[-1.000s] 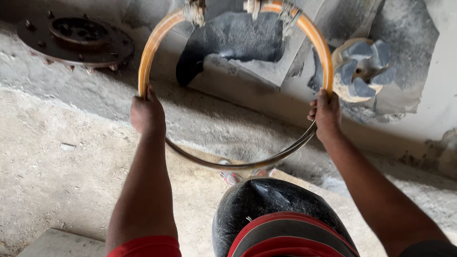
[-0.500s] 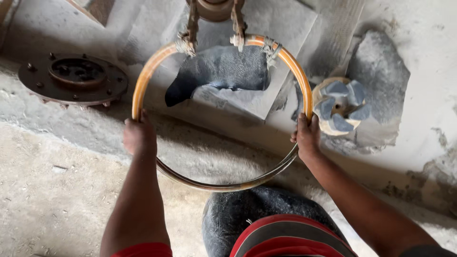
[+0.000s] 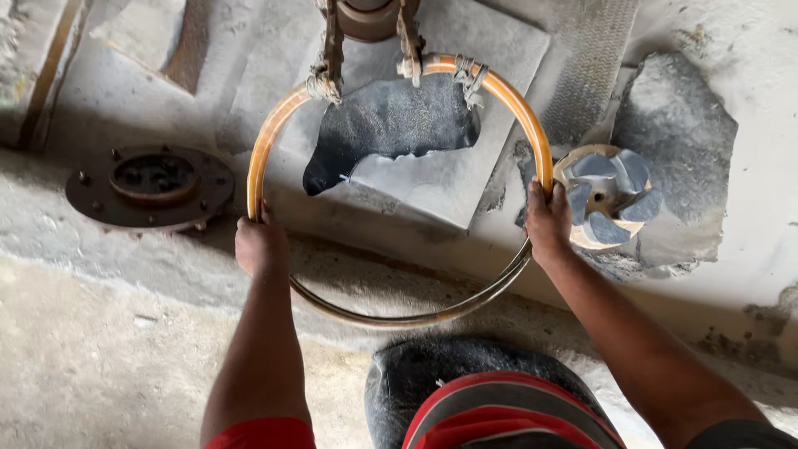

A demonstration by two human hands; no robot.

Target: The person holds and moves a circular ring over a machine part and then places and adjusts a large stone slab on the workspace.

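On my far left the rusty round flange (image 3: 151, 185) now sits lower and further in than a second ago; the whole view has tipped upward. My left hand (image 3: 259, 243) stays clamped around the left side of the orange ring (image 3: 281, 123), fingers wrapped tight. The ring hangs from the tied straps (image 3: 331, 50), more of which now show, above the dark slab (image 3: 391, 120). My right hand (image 3: 547, 220) stays closed on the ring's right side, beside the grey-bladed impeller (image 3: 611, 195).

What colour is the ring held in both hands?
Orange-amber along the upper ring, darker brown at the bottom; head view.
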